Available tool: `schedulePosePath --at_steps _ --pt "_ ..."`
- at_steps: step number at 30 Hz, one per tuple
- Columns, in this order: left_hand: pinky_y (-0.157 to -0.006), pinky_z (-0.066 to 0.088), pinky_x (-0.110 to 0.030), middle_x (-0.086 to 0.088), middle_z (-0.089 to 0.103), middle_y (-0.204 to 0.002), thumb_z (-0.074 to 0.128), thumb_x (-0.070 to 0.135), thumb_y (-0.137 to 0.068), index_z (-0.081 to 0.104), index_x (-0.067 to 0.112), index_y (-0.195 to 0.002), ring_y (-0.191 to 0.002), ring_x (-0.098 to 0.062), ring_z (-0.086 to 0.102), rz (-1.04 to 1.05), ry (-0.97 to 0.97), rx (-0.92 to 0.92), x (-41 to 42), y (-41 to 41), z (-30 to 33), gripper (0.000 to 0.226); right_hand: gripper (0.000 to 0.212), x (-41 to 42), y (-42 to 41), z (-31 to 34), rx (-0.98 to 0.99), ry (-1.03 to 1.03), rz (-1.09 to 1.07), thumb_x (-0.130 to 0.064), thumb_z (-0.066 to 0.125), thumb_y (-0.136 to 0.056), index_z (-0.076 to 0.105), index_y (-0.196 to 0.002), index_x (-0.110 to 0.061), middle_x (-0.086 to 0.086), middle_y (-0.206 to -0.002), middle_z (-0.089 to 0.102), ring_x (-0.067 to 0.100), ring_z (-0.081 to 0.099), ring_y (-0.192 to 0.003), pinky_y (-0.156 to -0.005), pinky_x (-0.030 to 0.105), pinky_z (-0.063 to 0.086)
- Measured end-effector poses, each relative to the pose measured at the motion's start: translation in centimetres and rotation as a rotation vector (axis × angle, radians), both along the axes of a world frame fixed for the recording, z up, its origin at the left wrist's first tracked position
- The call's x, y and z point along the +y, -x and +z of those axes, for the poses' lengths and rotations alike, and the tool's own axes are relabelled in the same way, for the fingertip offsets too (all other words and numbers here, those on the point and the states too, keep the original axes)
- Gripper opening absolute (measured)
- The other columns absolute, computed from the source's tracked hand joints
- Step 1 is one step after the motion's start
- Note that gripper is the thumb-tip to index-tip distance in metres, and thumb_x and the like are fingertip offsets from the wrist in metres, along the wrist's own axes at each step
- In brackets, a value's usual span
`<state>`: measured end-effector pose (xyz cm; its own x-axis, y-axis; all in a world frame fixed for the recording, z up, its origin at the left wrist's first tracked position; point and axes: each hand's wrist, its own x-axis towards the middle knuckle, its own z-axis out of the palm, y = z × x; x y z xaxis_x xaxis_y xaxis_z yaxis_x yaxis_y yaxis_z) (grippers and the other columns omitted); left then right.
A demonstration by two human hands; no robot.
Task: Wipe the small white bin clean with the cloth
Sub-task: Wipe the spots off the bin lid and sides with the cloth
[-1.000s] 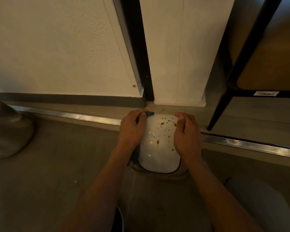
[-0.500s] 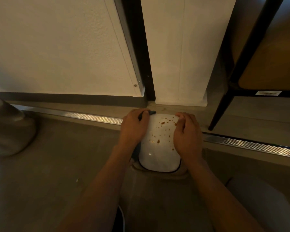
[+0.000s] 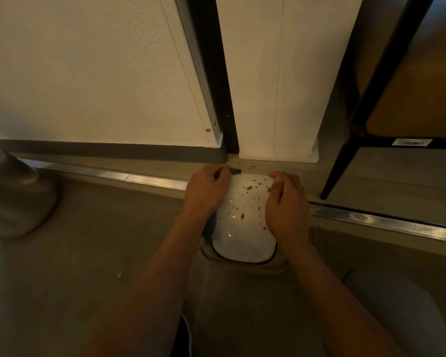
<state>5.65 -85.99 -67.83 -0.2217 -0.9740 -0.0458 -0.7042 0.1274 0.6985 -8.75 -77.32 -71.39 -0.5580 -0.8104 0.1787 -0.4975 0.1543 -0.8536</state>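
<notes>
The small white bin (image 3: 243,222) stands on the floor (image 3: 93,253) between both hands, near the middle of the view, just this side of a metal threshold strip (image 3: 129,177) that runs left to right across the floor. Past the strip, a white wall panel (image 3: 88,73) and a white door panel (image 3: 276,78) close off the far side, with a dark gap between them. To the right a dark chair leg (image 3: 337,173) comes down onto the floor beyond the strip, near the bin's right side. The floor to the left of the bin lies open as far as a rounded grey shape (image 3: 13,197) at the left edge.

The bin's upward-facing white surface is spattered with brown spots (image 3: 250,188), thickest toward the far end. Whether anything is inside it cannot be seen.

The left hand (image 3: 206,194) is curled against the bin's left side, its grip closed on a dark cloth (image 3: 234,171) that shows only as a small piece past the fingers and a strip below the wrist. The right hand (image 3: 287,204) clasps the bin's right side with its fingers bent. The bin's sides are hidden behind the hands, and the chair is cut off at the top right.
</notes>
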Motion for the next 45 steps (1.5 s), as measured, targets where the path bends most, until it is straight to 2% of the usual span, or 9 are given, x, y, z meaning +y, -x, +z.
schedulePosePath --at_steps 7,12,16,20,24,32,35,39,45 --pt "-0.113 0.036 -0.033 0.003 0.06 -0.134 0.048 0.031 -0.103 0.065 0.021 -0.128 -0.131 -0.018 0.048 -0.151 0.498 -0.058 3.9 -1.3 -2.5 0.032 0.036 -0.1 -0.1 0.0 0.005 -0.027 -0.01 -0.029 0.032 -0.103 0.06 -0.121 -0.016 0.003 -0.121 0.061 0.017 0.056 -0.112 -0.091 0.021 0.036" --pt "-0.101 0.047 -0.028 0.011 0.059 -0.124 0.046 0.032 -0.104 0.063 0.032 -0.116 -0.116 -0.004 0.054 0.001 0.248 0.148 3.2 -1.5 -1.9 0.021 0.034 0.0 0.0 0.2 -0.02 -0.022 0.01 -0.027 0.033 -0.104 0.06 -0.123 -0.016 0.002 -0.122 0.06 0.016 0.055 -0.112 -0.092 0.023 0.039" --pt "-0.081 0.043 -0.022 0.002 0.064 -0.117 0.042 0.034 -0.105 0.067 0.026 -0.116 -0.102 -0.012 0.057 0.039 0.11 -0.048 1.0 0.6 -0.2 0.028 0.032 0.0 0.0 0.0 -0.015 -0.001 0.0 -0.025 0.034 -0.105 0.06 -0.12 -0.015 0.002 -0.118 0.061 0.016 0.056 -0.109 -0.089 0.022 0.037" --pt "-0.105 0.044 -0.036 0.003 0.06 -0.132 0.044 0.034 -0.105 0.063 0.027 -0.127 -0.127 -0.016 0.045 -0.043 0.414 -0.178 4.4 0.4 -1.5 0.03 0.036 0.0 0.0 0.0 -0.02 -0.005 -0.006 -0.028 0.032 -0.103 0.06 -0.12 -0.015 0.003 -0.118 0.061 0.016 0.056 -0.109 -0.091 0.022 0.037" --pt "-0.117 0.026 -0.026 0.008 0.046 -0.149 0.041 0.037 -0.105 0.053 0.03 -0.139 -0.143 -0.012 0.032 -0.065 0.432 -0.039 6.5 -2.1 -3.1 0.037 0.032 0.1 0.0 0.1 -0.033 -0.023 0.005 -0.026 0.034 -0.105 0.059 -0.123 -0.017 0.002 -0.122 0.06 0.015 0.054 -0.113 -0.092 0.021 0.036" --pt "-0.072 0.042 -0.021 0.003 0.064 -0.109 0.043 0.033 -0.104 0.068 0.026 -0.113 -0.096 -0.013 0.059 0.061 0.104 -0.097 1.1 1.0 0.1 0.027 0.031 0.1 0.1 0.0 -0.046 -0.016 0.014 -0.024 0.035 -0.105 0.059 -0.122 -0.016 0.002 -0.12 0.06 0.016 0.054 -0.111 -0.091 0.023 0.037" --pt "-0.093 0.047 -0.032 0.003 0.063 -0.124 0.044 0.035 -0.103 0.065 0.027 -0.121 -0.116 -0.018 0.054 -0.03 0.307 -0.165 3.3 0.9 -0.5 0.029 0.031 0.0 0.1 0.0 -0.043 -0.018 0.002 -0.024 0.034 -0.105 0.059 -0.122 -0.017 0.002 -0.121 0.06 0.016 0.055 -0.112 -0.092 0.023 0.037" --pt "-0.116 0.03 -0.031 0.005 0.05 -0.146 0.042 0.035 -0.104 0.057 0.026 -0.135 -0.139 -0.014 0.037 -0.096 0.428 -0.028 6.1 -1.9 -2.7 0.036 0.032 0.1 0.1 0.0 -0.033 -0.032 0.008 -0.026 0.033 -0.105 0.058 -0.124 -0.019 0.0 -0.124 0.059 0.014 0.052 -0.115 -0.092 0.02 0.034" --pt "-0.096 0.046 -0.03 0.006 0.06 -0.123 0.039 0.033 -0.106 0.064 0.028 -0.122 -0.111 -0.01 0.055 0.045 0.151 0.061 2.4 -1.2 -1.4 0.03 0.032 0.0 0.1 0.0 -0.038 -0.025 0.022 -0.025 0.034 -0.105 0.059 -0.124 -0.018 0.0 -0.124 0.059 0.012 0.052 -0.114 -0.093 0.02 0.035"
